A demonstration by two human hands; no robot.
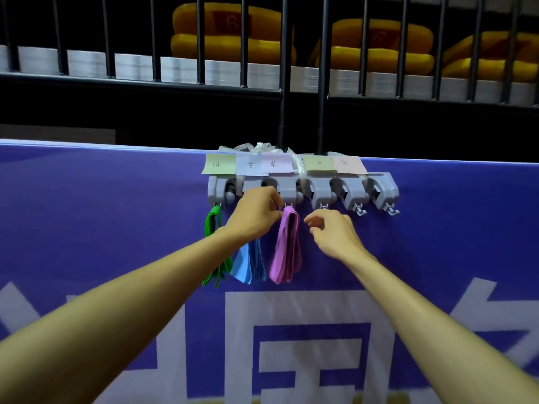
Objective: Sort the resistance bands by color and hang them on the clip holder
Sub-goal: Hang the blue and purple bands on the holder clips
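left hand (256, 214): reaching into the middle of the frame, its curled fingertips bunching at the hook where the top of the purple band (287, 246) is hanging; i cannot tell whether they are pinching anything.
right hand (332, 231): hovering just right of the purple band and apart from it, fingers loosely curling and holding nothing.
bands: the purple band is hanging below the purple note; the blue bands (250, 263) are hanging just left of it, partly behind the left wrist; the green band (214, 246) is hanging from the leftmost hook.
clip holder (303, 191): a grey rack of clips sitting at centre frame.
sticky notes (277, 164): five handwritten notes lining the holder's top edge.
surface: a purple banner (116, 214) with large white characters is filling the lower frame behind the holder.
room: a black railing (280, 53) is running across the top of the frame, with yellow padded shapes (233, 33) lying behind its bars.
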